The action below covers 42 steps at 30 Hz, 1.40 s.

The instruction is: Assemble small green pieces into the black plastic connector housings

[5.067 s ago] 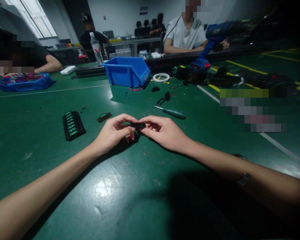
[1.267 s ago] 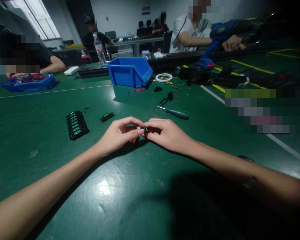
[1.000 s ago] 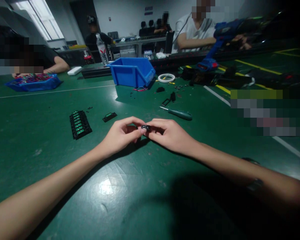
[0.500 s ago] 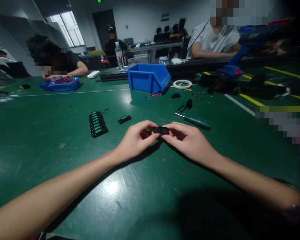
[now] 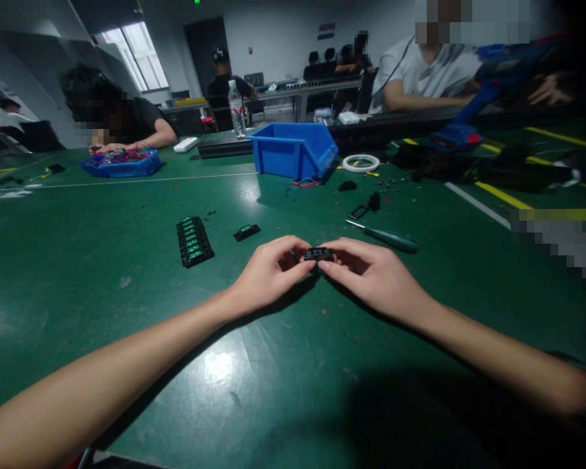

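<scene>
Dim, vignetted corners, tabletop glare

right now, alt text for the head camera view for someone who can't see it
The left hand and right hand pinch a small black part between their fingertips, low over a green table. A screwdriver lies beyond the right hand, a row of black-and-green pieces to the left, a blue bin farther back near other people.

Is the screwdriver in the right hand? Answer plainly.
No, the screwdriver lies on the table beyond the right hand, which pinches a small black part with the left hand.
</scene>
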Each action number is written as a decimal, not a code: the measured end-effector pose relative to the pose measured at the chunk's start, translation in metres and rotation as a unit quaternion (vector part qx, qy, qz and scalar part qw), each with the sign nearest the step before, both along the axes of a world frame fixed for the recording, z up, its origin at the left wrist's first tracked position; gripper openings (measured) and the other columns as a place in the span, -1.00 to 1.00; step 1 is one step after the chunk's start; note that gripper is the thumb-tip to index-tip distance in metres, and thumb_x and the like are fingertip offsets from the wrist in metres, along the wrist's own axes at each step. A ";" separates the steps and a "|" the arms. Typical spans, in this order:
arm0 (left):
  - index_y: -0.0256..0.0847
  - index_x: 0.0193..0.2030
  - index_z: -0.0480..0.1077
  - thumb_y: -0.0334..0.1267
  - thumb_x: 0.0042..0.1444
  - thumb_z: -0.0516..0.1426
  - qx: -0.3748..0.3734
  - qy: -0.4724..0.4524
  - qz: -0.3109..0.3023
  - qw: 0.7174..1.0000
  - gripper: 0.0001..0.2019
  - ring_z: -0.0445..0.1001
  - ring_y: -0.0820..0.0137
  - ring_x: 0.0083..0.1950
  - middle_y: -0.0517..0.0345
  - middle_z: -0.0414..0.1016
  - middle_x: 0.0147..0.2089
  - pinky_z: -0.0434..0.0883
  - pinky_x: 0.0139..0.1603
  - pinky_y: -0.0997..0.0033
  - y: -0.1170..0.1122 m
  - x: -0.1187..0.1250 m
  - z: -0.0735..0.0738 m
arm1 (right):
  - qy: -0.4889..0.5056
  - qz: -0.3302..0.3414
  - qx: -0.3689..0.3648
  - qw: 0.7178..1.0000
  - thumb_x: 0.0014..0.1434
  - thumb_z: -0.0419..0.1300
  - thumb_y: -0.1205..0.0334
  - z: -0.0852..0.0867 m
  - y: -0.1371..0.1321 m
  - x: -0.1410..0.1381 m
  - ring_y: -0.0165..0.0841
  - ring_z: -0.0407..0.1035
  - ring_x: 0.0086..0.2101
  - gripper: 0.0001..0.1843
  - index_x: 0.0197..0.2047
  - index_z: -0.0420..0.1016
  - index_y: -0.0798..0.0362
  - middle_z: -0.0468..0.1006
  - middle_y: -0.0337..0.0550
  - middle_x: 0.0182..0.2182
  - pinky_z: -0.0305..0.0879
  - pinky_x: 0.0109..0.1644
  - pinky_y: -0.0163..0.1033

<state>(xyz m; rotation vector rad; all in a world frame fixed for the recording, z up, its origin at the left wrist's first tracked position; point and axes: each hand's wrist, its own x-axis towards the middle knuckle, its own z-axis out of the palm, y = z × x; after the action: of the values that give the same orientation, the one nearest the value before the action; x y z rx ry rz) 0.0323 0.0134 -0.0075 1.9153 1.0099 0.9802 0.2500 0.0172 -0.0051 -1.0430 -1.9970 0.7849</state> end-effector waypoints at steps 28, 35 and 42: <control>-0.23 0.02 0.51 -0.26 0.29 0.18 0.091 0.061 0.016 0.994 -0.79 0.46 0.37 -0.19 0.08 0.52 -0.18 0.36 -0.20 0.42 0.001 -0.002 0.000 | 0.029 0.011 0.049 0.998 0.31 0.24 0.19 0.001 -0.003 -0.001 -0.32 0.45 -0.30 -0.73 0.05 0.59 0.00 0.58 -0.09 -0.21 0.39 -0.29 -0.26; -0.27 -0.14 0.50 -0.34 0.27 0.17 0.119 0.093 -0.015 0.988 -0.91 0.36 0.42 -0.27 0.17 0.39 -0.30 0.28 -0.25 0.45 -0.001 -0.001 0.003 | -0.001 0.046 0.083 0.995 0.31 0.23 0.26 0.007 -0.007 0.000 -0.34 0.44 -0.31 -0.72 0.07 0.61 -0.02 0.59 -0.11 -0.22 0.37 -0.27 -0.26; -0.29 -0.18 0.47 -0.32 0.29 0.16 0.115 0.097 -0.032 0.988 -0.91 0.34 0.43 -0.29 0.18 0.40 -0.32 0.25 -0.27 0.46 -0.002 -0.001 0.004 | 0.006 0.079 0.090 0.993 0.31 0.25 0.25 0.009 -0.008 -0.001 -0.32 0.46 -0.28 -0.69 0.11 0.59 -0.05 0.57 -0.13 -0.26 0.41 -0.21 -0.23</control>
<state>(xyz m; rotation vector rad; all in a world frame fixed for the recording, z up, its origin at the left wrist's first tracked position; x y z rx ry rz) 0.0316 0.0113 -0.0038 2.2555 0.9709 0.9205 0.2489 0.0092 0.0040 -0.7830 -2.1143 0.6761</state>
